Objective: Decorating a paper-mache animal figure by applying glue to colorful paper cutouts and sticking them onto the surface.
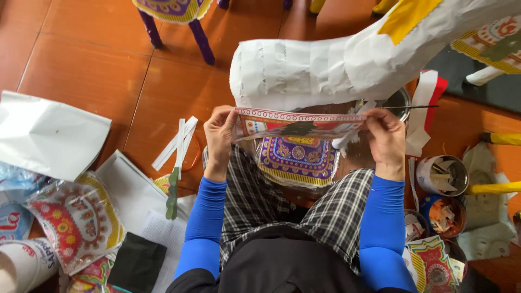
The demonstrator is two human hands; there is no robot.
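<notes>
My left hand [219, 133] and my right hand [384, 137] each pinch one end of a long patterned paper strip [298, 123], red and multicoloured, stretched flat between them. Just beyond the strip is a large white paper-covered animal figure [325, 68] with a yellow patch, and the strip lies along its lower edge. Under the strip, on my lap, lies a purple and gold patterned paper piece [297, 159]. Both arms wear blue sleeves over checked trousers.
Sheets of white paper [49, 133] and printed decorative papers [76, 220] lie on the orange tiled floor to the left, with white paper strips [176, 142]. Tins with paper scraps [442, 174] stand to the right. Purple stool legs [201, 40] are ahead.
</notes>
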